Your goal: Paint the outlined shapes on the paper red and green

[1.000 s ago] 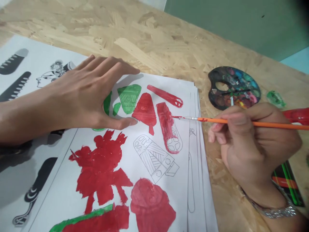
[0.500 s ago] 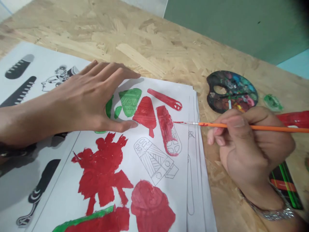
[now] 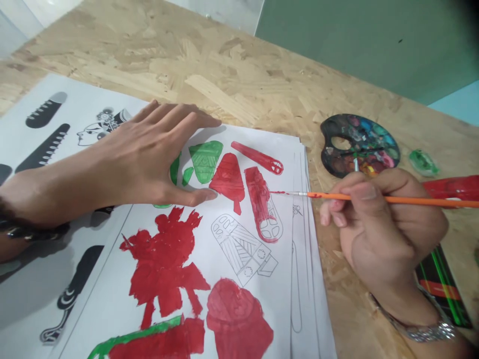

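Half-red shape [image 3: 257, 194] sits near the right edge of the top sheet [image 3: 282, 289]; red coverage looks the same as a second ago. Paintbrush [image 3: 329, 196] tip is still at its right edge; contact with the paper I can't tell. View has drifted, so the sheet reads lower and further right, and more of the left bracelet [image 3: 33, 224] shows. Right hand [image 3: 389, 224] pinches the orange handle; left hand [image 3: 160, 154] is spread wide on the sheet, thumb well apart from fingers. Palette [image 3: 329, 149] lies beyond the right hand on the worktop [image 3: 123, 60].
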A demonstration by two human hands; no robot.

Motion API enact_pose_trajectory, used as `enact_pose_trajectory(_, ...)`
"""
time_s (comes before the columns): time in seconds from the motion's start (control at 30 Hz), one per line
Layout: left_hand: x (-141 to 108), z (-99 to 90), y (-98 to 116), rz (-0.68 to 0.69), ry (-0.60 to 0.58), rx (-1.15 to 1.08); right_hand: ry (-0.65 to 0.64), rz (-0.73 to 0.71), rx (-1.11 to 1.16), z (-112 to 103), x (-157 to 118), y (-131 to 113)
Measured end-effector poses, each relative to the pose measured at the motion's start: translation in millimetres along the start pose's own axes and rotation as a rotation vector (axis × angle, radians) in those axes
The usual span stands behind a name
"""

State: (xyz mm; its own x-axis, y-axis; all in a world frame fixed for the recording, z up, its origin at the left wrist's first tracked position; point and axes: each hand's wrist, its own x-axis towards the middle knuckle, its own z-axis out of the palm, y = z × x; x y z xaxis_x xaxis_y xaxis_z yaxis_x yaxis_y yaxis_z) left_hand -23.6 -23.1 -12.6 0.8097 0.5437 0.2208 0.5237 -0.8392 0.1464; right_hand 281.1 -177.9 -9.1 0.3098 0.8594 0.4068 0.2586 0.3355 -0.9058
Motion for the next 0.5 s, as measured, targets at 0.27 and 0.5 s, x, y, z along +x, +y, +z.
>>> enact_pose_trajectory(0.27, 1.7, 0.2, -0.7, 0.015, 0.02, -0.023, -0.015, 0.006, -0.006, 0.9, -0.7, -0.8)
enact_pose_trajectory(0.5, -0.1, -0.7, -1.1, 0.032, 0.029, -0.01, -0.02, -0.032, 0.035, -1.5, 0.3, 0.1)
